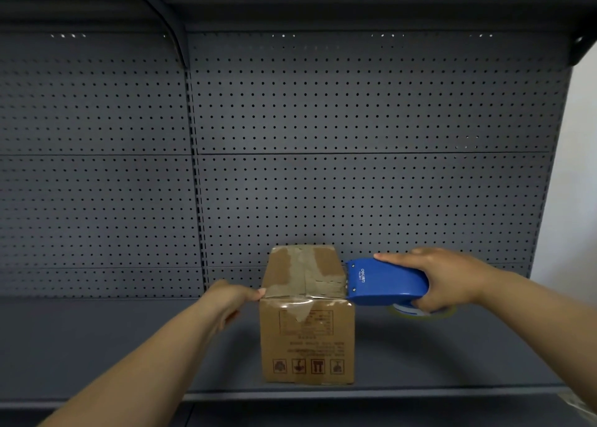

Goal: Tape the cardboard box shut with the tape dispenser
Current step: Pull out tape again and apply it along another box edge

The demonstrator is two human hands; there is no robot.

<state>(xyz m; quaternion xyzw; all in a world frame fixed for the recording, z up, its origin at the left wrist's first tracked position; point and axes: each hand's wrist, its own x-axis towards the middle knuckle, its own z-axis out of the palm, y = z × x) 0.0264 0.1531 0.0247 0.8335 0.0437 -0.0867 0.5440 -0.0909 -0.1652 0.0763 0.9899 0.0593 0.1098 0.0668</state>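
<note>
I see the cardboard box (307,313) low in the centre of the frame, on the dark shelf (129,346). My right hand (449,279) is wrapped around the blue tape dispenser (387,281), its nose touching the box's top right edge. I'd keep the blade end pressed flat and draw steadily along the flap seam. My left hand (232,297) braces the top left corner, fingers curled against the cardboard; whether it pinches anything I cannot tell. Both forearms reach forward, well apart.
</note>
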